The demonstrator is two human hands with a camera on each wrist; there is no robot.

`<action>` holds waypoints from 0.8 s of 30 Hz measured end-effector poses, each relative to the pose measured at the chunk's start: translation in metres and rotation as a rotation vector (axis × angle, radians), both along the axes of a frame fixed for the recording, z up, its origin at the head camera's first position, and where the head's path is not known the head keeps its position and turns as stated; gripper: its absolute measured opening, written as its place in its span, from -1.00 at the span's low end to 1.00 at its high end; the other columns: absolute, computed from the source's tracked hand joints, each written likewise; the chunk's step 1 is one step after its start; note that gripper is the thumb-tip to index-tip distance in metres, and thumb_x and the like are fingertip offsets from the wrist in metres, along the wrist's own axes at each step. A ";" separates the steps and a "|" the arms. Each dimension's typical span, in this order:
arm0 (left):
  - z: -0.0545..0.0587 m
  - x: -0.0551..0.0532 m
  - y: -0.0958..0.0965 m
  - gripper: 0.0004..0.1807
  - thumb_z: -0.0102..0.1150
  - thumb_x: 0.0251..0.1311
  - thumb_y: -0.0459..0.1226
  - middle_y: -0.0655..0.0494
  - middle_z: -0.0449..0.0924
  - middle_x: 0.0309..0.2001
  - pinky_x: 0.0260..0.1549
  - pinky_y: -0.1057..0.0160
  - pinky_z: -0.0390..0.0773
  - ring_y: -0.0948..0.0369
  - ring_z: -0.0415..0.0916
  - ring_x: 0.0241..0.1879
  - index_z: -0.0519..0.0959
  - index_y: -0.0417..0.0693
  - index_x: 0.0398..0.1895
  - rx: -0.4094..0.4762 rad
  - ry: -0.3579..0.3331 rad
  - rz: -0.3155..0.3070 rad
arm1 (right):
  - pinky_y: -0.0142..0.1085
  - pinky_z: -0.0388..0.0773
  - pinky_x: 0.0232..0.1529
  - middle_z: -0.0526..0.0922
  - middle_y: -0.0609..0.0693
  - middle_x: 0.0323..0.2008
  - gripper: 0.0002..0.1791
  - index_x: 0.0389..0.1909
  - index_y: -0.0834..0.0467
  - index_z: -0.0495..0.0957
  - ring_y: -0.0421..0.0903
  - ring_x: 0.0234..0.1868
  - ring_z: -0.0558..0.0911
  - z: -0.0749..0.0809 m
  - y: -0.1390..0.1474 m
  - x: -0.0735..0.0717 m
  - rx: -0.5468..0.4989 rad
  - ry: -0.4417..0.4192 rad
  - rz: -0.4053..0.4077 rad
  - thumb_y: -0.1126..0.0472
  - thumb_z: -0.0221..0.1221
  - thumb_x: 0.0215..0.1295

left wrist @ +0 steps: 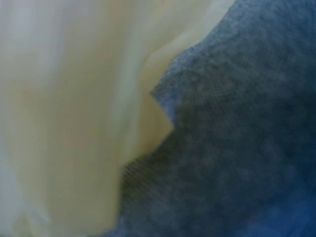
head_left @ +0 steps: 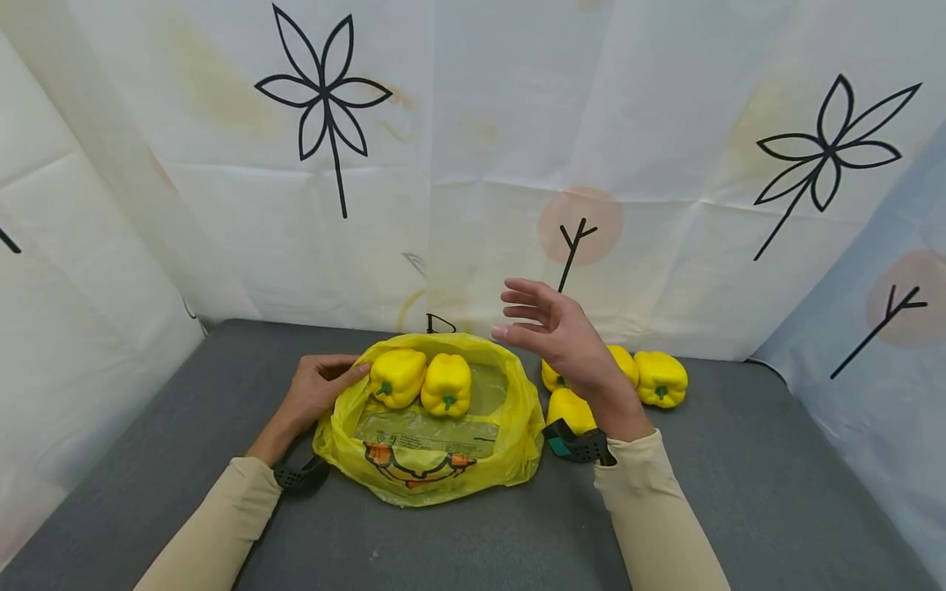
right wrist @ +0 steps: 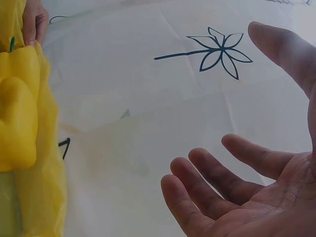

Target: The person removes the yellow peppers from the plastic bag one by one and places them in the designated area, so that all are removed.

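Observation:
A yellow plastic bag (head_left: pixel 436 480) lies with its mouth spread wide on the grey table. Inside it sit two yellow bell peppers (head_left: pixel 447 384) side by side, green stems toward the person. My left hand (head_left: pixel 316 392) pinches the bag's left rim between thumb and fingers. Raised above the bag's right side, my right hand (head_left: pixel 557 332) is empty, its fingers apart and loosely bent, as the right wrist view also shows. Behind that hand and wrist, several more yellow bell peppers (head_left: pixel 661 379) rest on the table, partly hidden. The left wrist view is blurred, with pale yellow material filling its left side.
The grey table (head_left: pixel 754 476) reaches back to a white cloth backdrop (head_left: pixel 473 238) printed with black plant outlines. More cloth hangs along both sides. Dark bands (head_left: pixel 576 443) circle both wrists.

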State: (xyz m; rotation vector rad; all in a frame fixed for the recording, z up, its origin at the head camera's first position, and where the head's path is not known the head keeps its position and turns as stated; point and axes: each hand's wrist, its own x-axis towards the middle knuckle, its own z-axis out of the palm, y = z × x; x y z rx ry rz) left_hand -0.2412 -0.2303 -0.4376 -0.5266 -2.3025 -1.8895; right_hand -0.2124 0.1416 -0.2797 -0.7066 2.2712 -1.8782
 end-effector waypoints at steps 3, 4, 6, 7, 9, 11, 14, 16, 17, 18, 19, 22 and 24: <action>0.000 0.000 0.000 -0.67 0.25 0.40 -0.32 0.19 0.76 -0.14 -0.29 0.21 0.74 0.22 0.72 -0.24 0.65 -0.39 0.10 0.003 -0.002 -0.002 | 0.07 0.40 0.35 0.34 0.14 0.42 -0.25 0.54 0.13 0.23 0.18 0.41 0.34 -0.003 -0.005 -0.003 -0.021 -0.001 0.009 0.30 0.28 0.37; 0.000 0.000 0.000 -0.67 0.25 0.40 -0.32 0.19 0.76 -0.14 -0.29 0.21 0.74 0.22 0.72 -0.24 0.65 -0.40 0.10 0.002 -0.002 -0.002 | 0.06 0.40 0.35 0.34 0.14 0.42 -0.25 0.53 0.13 0.24 0.19 0.42 0.33 -0.004 -0.007 -0.004 -0.028 -0.002 0.011 0.30 0.28 0.37; 0.000 0.000 -0.001 -0.67 0.25 0.40 -0.32 0.19 0.76 -0.14 -0.29 0.21 0.74 0.22 0.72 -0.24 0.65 -0.40 0.11 0.002 -0.005 -0.001 | 0.06 0.40 0.35 0.34 0.16 0.42 -0.26 0.53 0.13 0.24 0.18 0.41 0.34 -0.005 -0.010 -0.005 -0.041 -0.005 0.012 0.31 0.27 0.37; 0.000 0.000 -0.001 -0.67 0.25 0.40 -0.32 0.19 0.76 -0.13 -0.29 0.21 0.74 0.22 0.72 -0.24 0.65 -0.39 0.11 0.002 -0.007 0.000 | 0.06 0.41 0.35 0.34 0.17 0.42 -0.27 0.53 0.14 0.24 0.20 0.41 0.34 -0.005 -0.012 -0.006 -0.047 -0.004 0.015 0.32 0.26 0.38; 0.000 0.000 -0.001 -0.67 0.25 0.40 -0.32 0.19 0.76 -0.13 -0.28 0.21 0.74 0.22 0.72 -0.23 0.65 -0.39 0.11 0.001 -0.008 0.002 | 0.06 0.42 0.33 0.35 0.18 0.41 -0.28 0.53 0.15 0.25 0.19 0.40 0.35 -0.006 -0.015 -0.008 -0.054 -0.010 0.017 0.33 0.25 0.39; -0.001 0.000 0.000 -0.67 0.25 0.40 -0.32 0.17 0.76 -0.13 -0.28 0.21 0.74 0.21 0.72 -0.23 0.65 -0.38 0.10 0.000 -0.009 0.004 | 0.06 0.43 0.33 0.35 0.18 0.41 -0.29 0.52 0.15 0.25 0.17 0.39 0.37 -0.007 -0.018 -0.010 -0.054 -0.016 0.017 0.33 0.24 0.39; -0.001 -0.001 -0.001 -0.67 0.26 0.40 -0.31 0.14 0.76 -0.13 -0.28 0.21 0.74 0.21 0.72 -0.23 0.66 -0.38 0.10 -0.005 -0.010 0.005 | 0.08 0.41 0.34 0.35 0.17 0.41 -0.29 0.53 0.13 0.26 0.16 0.40 0.37 -0.011 -0.021 -0.013 -0.054 -0.039 0.018 0.32 0.24 0.40; -0.002 -0.002 -0.001 -0.67 0.26 0.40 -0.31 0.13 0.76 -0.13 -0.28 0.21 0.74 0.21 0.72 -0.23 0.66 -0.38 0.10 -0.007 -0.009 0.005 | 0.08 0.38 0.36 0.36 0.15 0.41 -0.29 0.52 0.11 0.26 0.15 0.40 0.37 -0.016 -0.023 -0.017 -0.053 -0.055 0.015 0.30 0.26 0.39; -0.002 -0.002 -0.001 -0.67 0.26 0.40 -0.31 0.12 0.76 -0.13 -0.28 0.21 0.74 0.21 0.72 -0.24 0.66 -0.38 0.10 -0.007 -0.008 0.004 | 0.08 0.38 0.36 0.36 0.14 0.40 -0.28 0.52 0.10 0.27 0.15 0.40 0.36 -0.019 -0.025 -0.018 -0.053 -0.063 0.014 0.29 0.27 0.38; -0.002 -0.002 -0.001 -0.67 0.26 0.40 -0.31 0.13 0.76 -0.13 -0.28 0.21 0.74 0.21 0.72 -0.24 0.66 -0.38 0.10 -0.007 -0.008 0.004 | 0.08 0.37 0.36 0.36 0.15 0.40 -0.28 0.52 0.10 0.27 0.15 0.40 0.36 -0.022 -0.026 -0.020 -0.053 -0.071 0.012 0.29 0.27 0.38; -0.002 -0.002 -0.001 -0.67 0.25 0.40 -0.31 0.14 0.76 -0.13 -0.28 0.22 0.74 0.21 0.72 -0.24 0.66 -0.38 0.09 -0.006 -0.006 0.004 | 0.07 0.37 0.37 0.37 0.14 0.40 -0.28 0.52 0.10 0.28 0.15 0.40 0.36 -0.025 -0.027 -0.022 -0.048 -0.075 0.010 0.28 0.28 0.37; -0.002 -0.002 -0.001 -0.67 0.26 0.40 -0.31 0.14 0.76 -0.13 -0.29 0.22 0.74 0.21 0.72 -0.24 0.66 -0.38 0.09 -0.005 -0.003 0.005 | 0.07 0.37 0.37 0.36 0.20 0.41 -0.27 0.51 0.12 0.28 0.20 0.41 0.35 -0.035 -0.031 -0.027 -0.036 -0.086 0.007 0.26 0.30 0.36; -0.002 -0.002 -0.001 -0.67 0.26 0.40 -0.31 0.15 0.76 -0.13 -0.29 0.22 0.74 0.21 0.72 -0.24 0.66 -0.38 0.09 -0.006 -0.004 0.007 | 0.07 0.38 0.36 0.36 0.21 0.41 -0.26 0.51 0.12 0.28 0.22 0.42 0.35 -0.040 -0.034 -0.030 -0.022 -0.095 0.004 0.25 0.31 0.35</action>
